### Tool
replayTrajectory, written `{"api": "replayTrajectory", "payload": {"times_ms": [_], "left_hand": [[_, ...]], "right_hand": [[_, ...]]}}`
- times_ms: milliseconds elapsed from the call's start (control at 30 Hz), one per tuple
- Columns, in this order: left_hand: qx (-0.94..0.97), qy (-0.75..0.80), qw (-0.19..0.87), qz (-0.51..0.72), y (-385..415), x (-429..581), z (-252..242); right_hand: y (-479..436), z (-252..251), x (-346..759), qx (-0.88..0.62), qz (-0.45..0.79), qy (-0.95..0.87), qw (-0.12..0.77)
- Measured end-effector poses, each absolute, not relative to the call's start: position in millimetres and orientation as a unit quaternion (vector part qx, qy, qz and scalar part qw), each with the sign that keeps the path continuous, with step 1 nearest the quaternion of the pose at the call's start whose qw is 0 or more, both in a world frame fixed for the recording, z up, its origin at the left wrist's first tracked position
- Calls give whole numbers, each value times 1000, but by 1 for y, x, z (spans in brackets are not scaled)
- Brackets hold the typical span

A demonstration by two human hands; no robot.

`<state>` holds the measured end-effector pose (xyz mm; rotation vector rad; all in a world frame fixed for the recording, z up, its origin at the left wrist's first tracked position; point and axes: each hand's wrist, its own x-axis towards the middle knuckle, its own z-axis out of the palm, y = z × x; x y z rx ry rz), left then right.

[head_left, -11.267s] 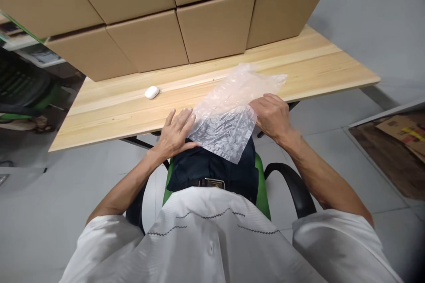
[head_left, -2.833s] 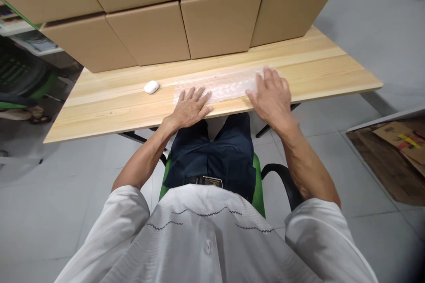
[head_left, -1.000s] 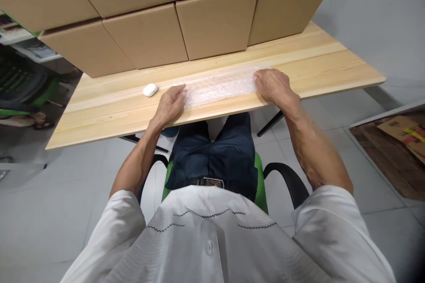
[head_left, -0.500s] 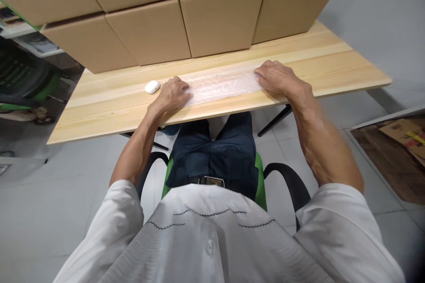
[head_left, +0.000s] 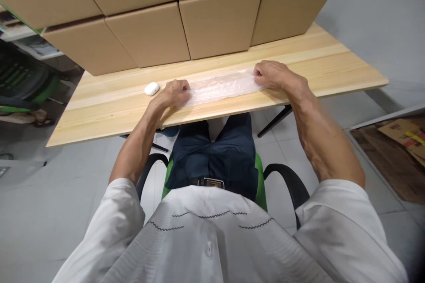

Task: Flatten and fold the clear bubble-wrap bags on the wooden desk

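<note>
Wrap [head_left: 222, 87] lay flat near the table [head_left: 332, 70] edge
Left hand [head_left: 174, 93] and right hand [head_left: 274, 75] each clenched one end, fingers curled, seemingly to hold the folded strip taut and flat.

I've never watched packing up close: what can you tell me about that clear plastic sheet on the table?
The plastic sheet is clear and whitish, crinkled and shiny, probably bubble wrap. It is gathered into a long narrow strip, whether folded or rolled I cannot tell. It lies flat on the wooden table near the front edge, running left to right. The left hand curls over its left end, the right hand over its right end. A small white object sits apart, to its left.
</note>
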<state>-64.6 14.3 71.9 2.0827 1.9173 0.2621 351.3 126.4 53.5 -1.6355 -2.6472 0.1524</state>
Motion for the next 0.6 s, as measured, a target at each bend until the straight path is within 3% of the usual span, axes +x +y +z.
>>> {"api": "replayTrajectory", "payload": {"times_ms": [233,600], "left_hand": [[807,567,5,165,-6,-68,53],[821,494,-149,244,43,-97,49]], "right_hand": [[95,54,357,-503,-40,-862,39],[117,42,368,-495,-159,-831,199]]}}
